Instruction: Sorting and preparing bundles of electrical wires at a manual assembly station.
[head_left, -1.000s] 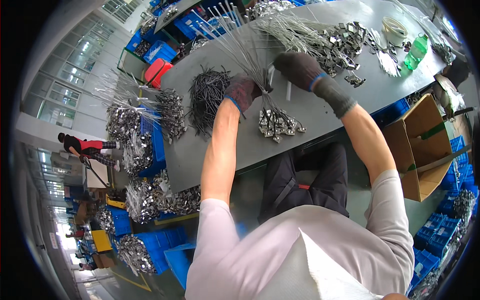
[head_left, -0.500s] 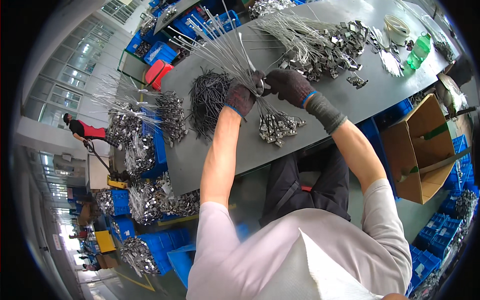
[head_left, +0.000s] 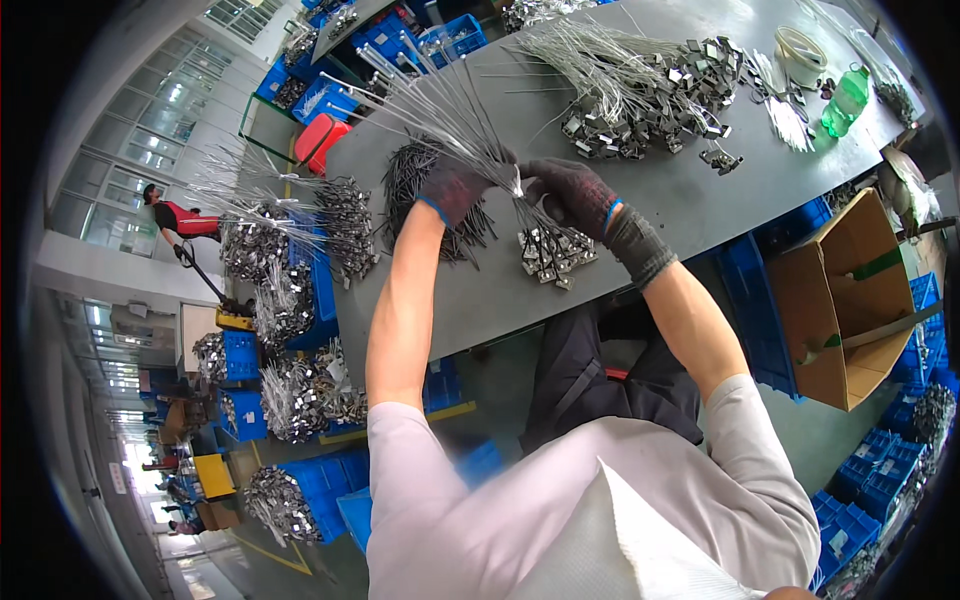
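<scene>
A bundle of thin grey cables (head_left: 485, 125) fans out toward the far left above the table, with a white tie (head_left: 517, 186) around its narrow part. From the tie, dark cable ends with small metal clips (head_left: 556, 258) spread toward me on the table. My left hand (head_left: 452, 190), in a dark knitted glove, closes on the bundle from the left, its fingertips partly hidden behind the cables. Gloved likewise, my right hand (head_left: 575, 192) is at the tie's right side with fingers curled; what they pinch is hidden. Beside my left hand lies a pile of short black cables (head_left: 408, 180).
More cables with metal clips (head_left: 650, 110) lie heaped at the far side of the grey table (head_left: 680, 205). A green bottle (head_left: 845, 105) and a white tape roll (head_left: 800, 55) are at far right. A cardboard box (head_left: 835, 300) stands right; blue crates (head_left: 320, 295) stand left. A person (head_left: 185, 220) pulls a pallet truck.
My left hand has shifted left and turned over the black cables, and the bundle's fan leans further left. My right hand has lowered slightly beside the tie.
</scene>
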